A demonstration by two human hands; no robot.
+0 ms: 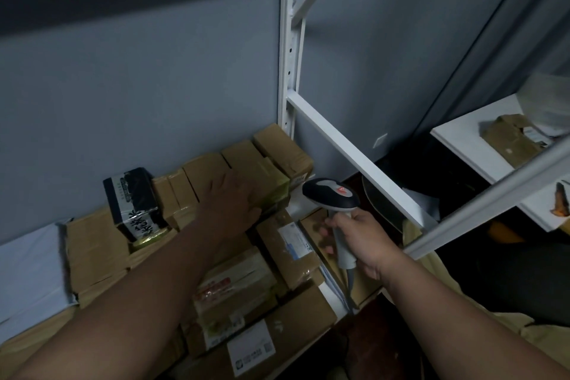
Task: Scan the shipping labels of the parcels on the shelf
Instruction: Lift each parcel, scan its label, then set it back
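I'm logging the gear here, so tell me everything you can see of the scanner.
The scanner is a handheld gun type: dark head with a pale grey top panel and a red spot, pale grey handle, grey cable at the bottom. It looks plastic. The right hand grips the handle, head pointing left over the parcels near the left hand.

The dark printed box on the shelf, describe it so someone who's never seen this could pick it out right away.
Start at the white metal shelf upright and follow the back row of parcels along the grey wall leftward, past the left hand. The dark printed box stands at the row's left end. Its neighbours are plain brown cardboard; it alone is glossy navy-black with white panels and lettering.
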